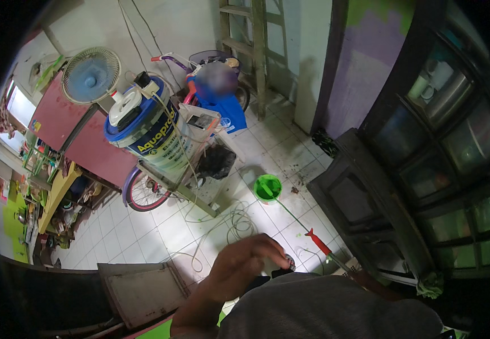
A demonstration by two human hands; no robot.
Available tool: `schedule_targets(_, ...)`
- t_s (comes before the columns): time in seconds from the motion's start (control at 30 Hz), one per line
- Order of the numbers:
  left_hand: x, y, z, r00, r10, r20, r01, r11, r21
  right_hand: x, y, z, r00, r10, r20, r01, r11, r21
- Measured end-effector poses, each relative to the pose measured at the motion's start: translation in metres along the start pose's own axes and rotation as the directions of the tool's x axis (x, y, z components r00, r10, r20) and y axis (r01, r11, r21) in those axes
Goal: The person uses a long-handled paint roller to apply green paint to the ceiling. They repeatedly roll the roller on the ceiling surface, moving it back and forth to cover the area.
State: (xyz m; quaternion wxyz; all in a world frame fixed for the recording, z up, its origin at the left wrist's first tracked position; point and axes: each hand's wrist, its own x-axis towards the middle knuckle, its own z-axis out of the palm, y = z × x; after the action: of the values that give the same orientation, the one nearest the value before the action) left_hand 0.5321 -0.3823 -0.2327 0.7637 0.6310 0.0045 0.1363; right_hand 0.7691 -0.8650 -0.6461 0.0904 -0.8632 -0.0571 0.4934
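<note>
My left hand (247, 261) hangs in front of my grey shirt, fingers loosely bent and thumb apart, with nothing visible in it. A small dark thing just past its fingertips is too unclear to name. To the right, my right hand (362, 279), partly hidden by the shirt, is closed around the grey pole of a paint roller (319, 242). The roller has a red grip and a thin green rod slanting away to the far left. Its green-coated head rests inside a green paint bucket (259, 195) on the floor.
A loose cable (236, 223) coils on the white tiles (279, 217). Beyond, a large blue-lidded pail (163, 133) stands on a small table (185, 192), near a fan (91, 75) and a bicycle (146, 189). A dark glass-fronted cabinet (363, 198) borders the right; a wooden ladder (258, 56) leans behind.
</note>
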Motion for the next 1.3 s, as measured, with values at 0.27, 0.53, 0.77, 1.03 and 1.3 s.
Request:
schedule_targets(0.27,0.027,0.032,0.076,0.651,0.73,0.208,-0.558,0.645,-0.521,0.009,0.001,0.002,0.984,-0.179,-0.021,0.175,0.977,-0.121)
schedule_targets(0.53,0.031,0.063,0.11,0.535,0.838,-0.106,-0.724,0.391,-0.569,0.075,0.06,0.04,0.76,-0.646,0.067,0.63,0.708,-0.32)
schedule_targets(0.77,-0.003,0.053,0.105,0.7,0.714,-0.032,-0.586,0.547,-0.598,-0.001,0.008,0.045,0.875,-0.484,-0.003,0.484,0.875,-0.011)
schedule_targets(1.03,-0.067,0.086,0.05,0.995,0.09,0.033,-0.067,0.9,-0.43,-0.037,-0.046,0.021,0.991,-0.103,-0.084,0.091,0.986,-0.137)
schedule_targets(1.3,-0.092,-0.007,-0.037,0.95,0.168,-0.264,-0.243,0.928,-0.283,-0.037,-0.038,0.068,0.986,-0.118,-0.12,0.115,0.993,-0.035)
